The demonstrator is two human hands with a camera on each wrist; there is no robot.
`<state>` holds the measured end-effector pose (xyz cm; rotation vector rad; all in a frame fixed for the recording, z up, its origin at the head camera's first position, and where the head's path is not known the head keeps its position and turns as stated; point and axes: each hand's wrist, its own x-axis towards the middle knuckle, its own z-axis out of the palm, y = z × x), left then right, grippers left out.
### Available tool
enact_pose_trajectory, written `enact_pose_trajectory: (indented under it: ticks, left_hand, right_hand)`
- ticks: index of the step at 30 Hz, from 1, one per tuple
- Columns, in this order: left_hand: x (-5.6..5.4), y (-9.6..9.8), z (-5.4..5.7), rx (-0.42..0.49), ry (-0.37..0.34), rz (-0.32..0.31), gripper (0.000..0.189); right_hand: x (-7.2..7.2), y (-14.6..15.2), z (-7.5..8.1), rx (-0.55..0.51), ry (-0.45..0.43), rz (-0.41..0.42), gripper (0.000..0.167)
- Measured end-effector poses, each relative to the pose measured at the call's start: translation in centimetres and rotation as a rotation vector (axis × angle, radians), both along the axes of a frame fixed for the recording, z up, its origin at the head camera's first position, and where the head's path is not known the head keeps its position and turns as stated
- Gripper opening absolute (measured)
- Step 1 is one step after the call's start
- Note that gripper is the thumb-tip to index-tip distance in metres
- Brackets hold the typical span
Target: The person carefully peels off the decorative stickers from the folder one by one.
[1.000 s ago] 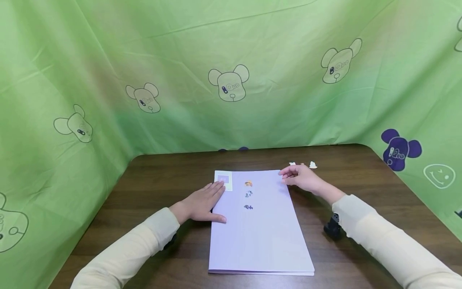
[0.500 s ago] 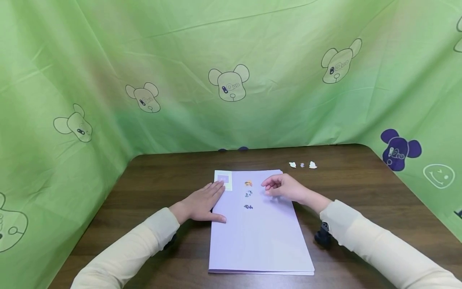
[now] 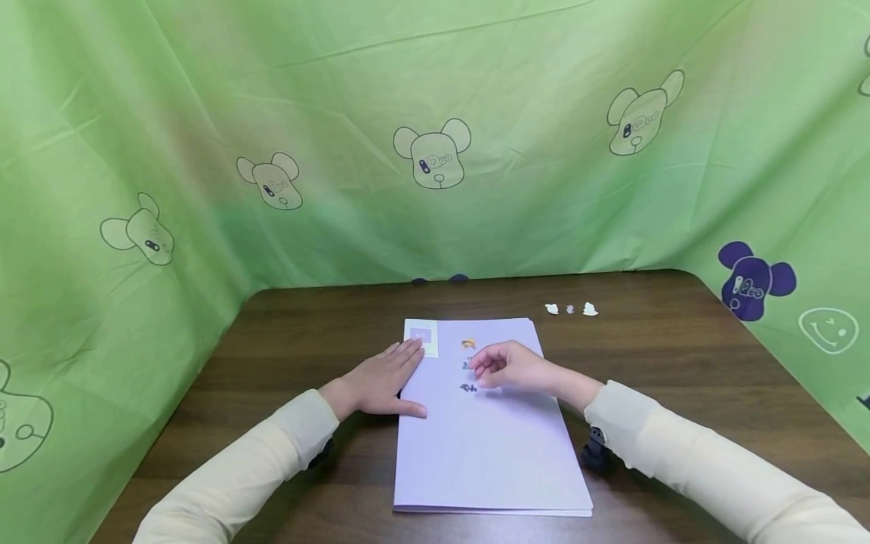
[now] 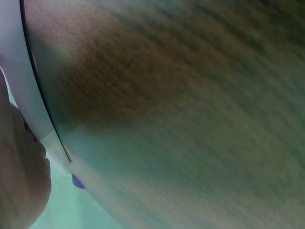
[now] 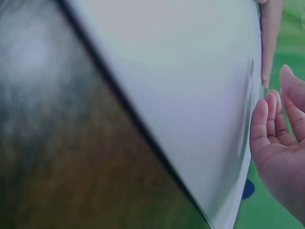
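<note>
A stack of lavender card sheets (image 3: 489,461) lies on the table. My left hand (image 3: 384,384) rests flat on its left side, fingertips on a white-bordered square (image 3: 430,350). Small stickers or cutouts stand in a column on the card: an orange one (image 3: 469,344), a blue-grey one (image 3: 466,364) partly covered by fingers, and a dark grey one (image 3: 468,387). My right hand (image 3: 510,366) hovers beside the lower two, fingers loosely bent, thumb apart from the index finger. The right wrist view shows the bent fingers (image 5: 259,119) with nothing visible held.
Two small white scraps (image 3: 590,309) and a tiny purple-tinted piece (image 3: 570,309) lie on the brown table (image 3: 306,325) beyond the card's right corner. A green printed curtain (image 3: 435,227) hangs around the table's back and sides.
My right hand has moved left and nearer from the card's top right corner to the column, uncovering the small pieces on the table. The left hand has stayed in place.
</note>
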<state>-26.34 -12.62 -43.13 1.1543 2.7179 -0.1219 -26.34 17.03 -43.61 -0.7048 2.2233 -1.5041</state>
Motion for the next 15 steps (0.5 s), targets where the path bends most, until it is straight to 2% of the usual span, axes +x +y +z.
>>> enact_pose_trajectory:
  ticks: [9,15]
  left_hand:
    - [-0.04,-0.05,-0.03,0.007,-0.002,-0.005,0.111]
    - [-0.04,0.0,0.03,0.006,-0.007,0.0,0.112]
  right_hand:
    - [0.07,-0.7,-0.58,0.026,0.05,0.092,0.031]
    - [0.22,-0.96,-0.52,0.074,0.081,0.11,0.027]
